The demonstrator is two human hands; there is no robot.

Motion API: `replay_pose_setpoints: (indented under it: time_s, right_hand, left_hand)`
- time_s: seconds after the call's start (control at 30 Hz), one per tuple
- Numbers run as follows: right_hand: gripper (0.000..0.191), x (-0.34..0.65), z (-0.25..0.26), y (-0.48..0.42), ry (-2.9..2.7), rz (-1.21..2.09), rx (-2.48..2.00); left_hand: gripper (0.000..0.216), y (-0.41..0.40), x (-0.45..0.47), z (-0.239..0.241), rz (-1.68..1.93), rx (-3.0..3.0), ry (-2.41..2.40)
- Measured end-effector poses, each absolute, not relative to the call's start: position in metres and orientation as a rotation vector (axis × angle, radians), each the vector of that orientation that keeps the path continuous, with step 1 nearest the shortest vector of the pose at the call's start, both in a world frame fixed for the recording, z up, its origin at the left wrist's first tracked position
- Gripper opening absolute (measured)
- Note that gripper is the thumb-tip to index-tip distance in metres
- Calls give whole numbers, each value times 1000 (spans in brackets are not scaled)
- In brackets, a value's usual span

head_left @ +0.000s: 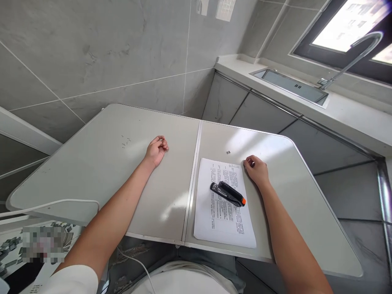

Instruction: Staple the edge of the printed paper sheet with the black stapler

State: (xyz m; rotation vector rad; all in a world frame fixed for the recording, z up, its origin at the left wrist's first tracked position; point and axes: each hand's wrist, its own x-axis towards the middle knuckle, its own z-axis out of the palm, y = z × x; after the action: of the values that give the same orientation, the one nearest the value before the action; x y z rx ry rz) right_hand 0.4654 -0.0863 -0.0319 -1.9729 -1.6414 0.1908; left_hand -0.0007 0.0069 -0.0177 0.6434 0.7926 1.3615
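Observation:
My left hand [157, 151] rests on the left half of the table, turned partly palm up. Its fingers are loosely curled, and I see nothing in them. Close to the top right corner of a stack of printed paper [203, 220], my right hand [257, 169] lies with fingers curled in and nothing visible in its grasp. Across the middle of the paper lies a black stapler [228, 194] with an orange end, its top arm raised from the base. Neither hand touches it. Two small grey pieces, apparently staple strips [228, 152], lie just beyond the paper.
Several tiny dark bits, perhaps loose staples [125, 141], are scattered left of my left hand. A metal seam [192, 179] splits the folding table [165, 208]. A white cable [61, 201] crosses the table's left front edge. Behind on the right stands a counter with a sink [290, 87] and faucet [352, 61].

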Motion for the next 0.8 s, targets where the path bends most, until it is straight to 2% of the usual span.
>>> replay_pose_setpoints:
  time_s: [0.23,0.3,0.43,0.53,0.6,0.73,0.8]
  right_hand:
    - [20,458,-16,-95,-1615,313,-1870]
    - [29,458,-1,-104,-1689,565,-1702]
    - [64,454,29,-120,-2009,1328,-1177]
    - [79,440,37,-123,-2210,1553,-922]
    - [81,424,36,-122,-2318,1554,-839]
    - [68,390,34,-119,-2483,1605,-639]
    - [68,375,33,-119,-2484,1622,-540]
  left_hand:
    - [24,9,-3,-14,1318,635,788]
    - [25,9,-4,-14,1314,633,788]
    - [23,8,-2,-15,1307,651,795]
    - [22,8,-2,-15,1310,668,798]
    - [21,7,-1,-15,1312,669,800]
    - [21,8,-2,-16,1314,660,796]
    - [21,8,-3,-17,1316,657,791]
